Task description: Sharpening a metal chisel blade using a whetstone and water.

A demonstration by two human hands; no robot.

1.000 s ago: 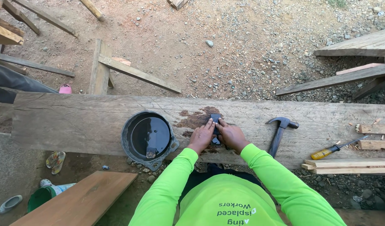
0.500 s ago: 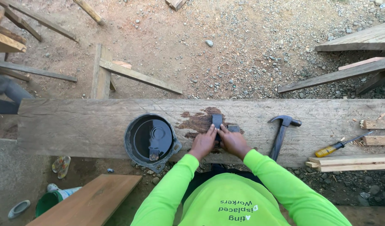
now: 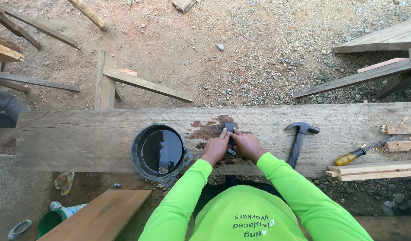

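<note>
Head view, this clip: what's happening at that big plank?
A person in a bright green long-sleeved shirt presses both hands, left hand and right hand, on a small dark flat block lying on a wet, dark-stained patch of a wide weathered plank. A black bucket of dark liquid stands at the plank's near edge beside the left hand. A claw hammer and a yellow-handled screwdriver lie untouched to the right.
</note>
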